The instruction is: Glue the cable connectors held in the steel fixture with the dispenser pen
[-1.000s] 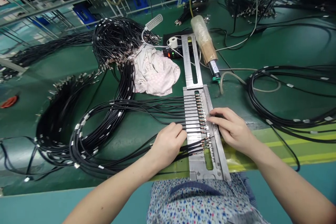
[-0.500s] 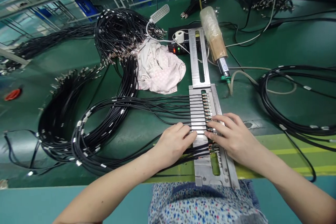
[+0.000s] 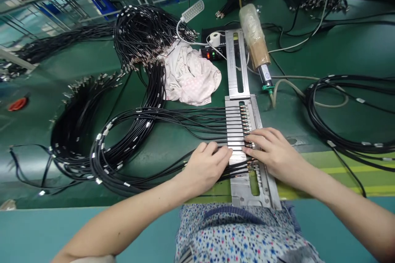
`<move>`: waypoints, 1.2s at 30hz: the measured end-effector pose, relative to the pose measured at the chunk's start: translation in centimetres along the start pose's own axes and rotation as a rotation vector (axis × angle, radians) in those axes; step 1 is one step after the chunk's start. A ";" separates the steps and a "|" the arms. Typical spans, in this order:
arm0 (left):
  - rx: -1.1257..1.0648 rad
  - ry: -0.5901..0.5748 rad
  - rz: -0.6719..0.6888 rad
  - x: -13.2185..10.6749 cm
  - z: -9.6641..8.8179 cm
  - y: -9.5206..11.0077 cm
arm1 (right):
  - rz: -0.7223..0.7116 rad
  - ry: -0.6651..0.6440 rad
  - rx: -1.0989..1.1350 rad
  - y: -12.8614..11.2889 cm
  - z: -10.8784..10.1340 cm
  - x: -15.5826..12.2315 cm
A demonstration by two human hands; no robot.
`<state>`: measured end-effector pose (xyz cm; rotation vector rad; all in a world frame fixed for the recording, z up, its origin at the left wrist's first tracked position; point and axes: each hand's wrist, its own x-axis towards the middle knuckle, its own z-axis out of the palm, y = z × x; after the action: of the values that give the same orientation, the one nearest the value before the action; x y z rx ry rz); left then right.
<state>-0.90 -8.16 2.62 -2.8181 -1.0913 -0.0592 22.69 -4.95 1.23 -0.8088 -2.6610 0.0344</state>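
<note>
A long metal jig [image 3: 243, 102] lies on the green bench, and several thin black cables [image 3: 191, 117] run into its slots from the left, each ending in a small metal connector [image 3: 245, 121]. My left hand [image 3: 206, 166] rests on the cables at the jig's left edge, fingers curled and pressed onto them. Over the connector row lies my right hand [image 3: 274, 154], its fingertips pinching at a connector. More loose cable ends pass under both hands.
Big coils of black cable [image 3: 101, 148] fill the left; another coil [image 3: 339, 107] lies right. A crumpled pale cloth [image 3: 191, 76], a black box with red lights [image 3: 216, 51], a small lamp [image 3: 193, 11] and a wrapped dispenser tube [image 3: 256, 41] stand behind the jig.
Both hands have closed in toward each other over the jig's slots; the right hand slid left onto the connector row. The view shifted slightly.
</note>
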 end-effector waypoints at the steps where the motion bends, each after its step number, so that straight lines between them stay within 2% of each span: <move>1: -0.036 0.007 -0.038 -0.3 0.1 0.2 | 0.028 0.038 0.047 0.3 0.3 -0.5; 3: -0.111 0.001 -0.099 -0.8 0.1 0.4 | 0.086 0.113 0.115 0.6 0.8 -1.4; 5: -0.175 -0.052 -0.125 -1.0 0.1 0.6 | 0.123 0.173 0.159 0.7 1.1 -1.9; 9: -0.310 -0.182 -0.156 -0.4 -0.7 0.4 | 0.161 0.213 0.227 0.6 1.1 -1.9; 14: -0.480 -0.262 -0.326 0.4 -2.6 -0.6 | 0.201 0.246 0.276 0.7 0.6 -1.8; 17: -0.393 -0.250 -0.343 0.5 -3.0 -1.1 | 0.220 0.282 0.287 0.9 0.5 -2.0; 22: -0.195 -0.261 -0.284 0.4 -2.0 -0.9 | 0.224 0.282 0.296 1.0 0.6 -2.1; 29: -0.064 -0.060 -0.149 -0.1 -1.6 -0.4 | 0.208 0.296 0.302 1.0 0.4 -2.1; 36: 0.025 0.065 -0.154 0.1 -1.9 0.1 | 0.182 0.281 0.301 1.0 0.1 -2.1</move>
<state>-0.75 -8.40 4.52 -2.6846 -1.2823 -0.1491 24.76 -5.27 0.28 -0.8783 -2.2432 0.3338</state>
